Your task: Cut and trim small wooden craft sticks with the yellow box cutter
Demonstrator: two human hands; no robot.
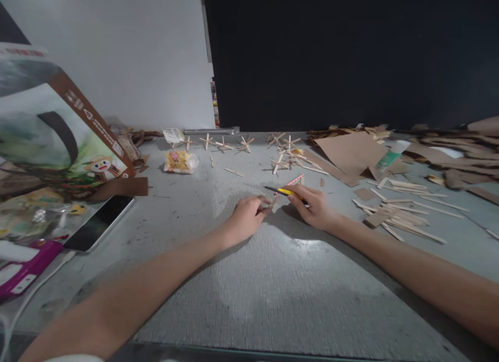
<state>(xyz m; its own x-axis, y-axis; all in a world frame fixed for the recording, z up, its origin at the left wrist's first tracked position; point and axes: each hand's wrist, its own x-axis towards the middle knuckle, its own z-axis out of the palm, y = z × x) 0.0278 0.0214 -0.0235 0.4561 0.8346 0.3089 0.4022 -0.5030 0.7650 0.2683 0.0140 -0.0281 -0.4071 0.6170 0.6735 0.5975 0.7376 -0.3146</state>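
Yellow tool (287, 191), one, in right hand (315, 209)

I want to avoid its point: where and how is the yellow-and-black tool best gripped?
The yellow-and-black tool is probably best pinched on its yellow part from the right, as the right hand does: it's slim, and its dark tip points left, away from that hand.

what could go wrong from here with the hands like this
The yellow tool in the right hand has its pointed end close to the left hand, so a slip might nick it. Loose sticks lie near the right forearm; a sweep of it could scatter them.
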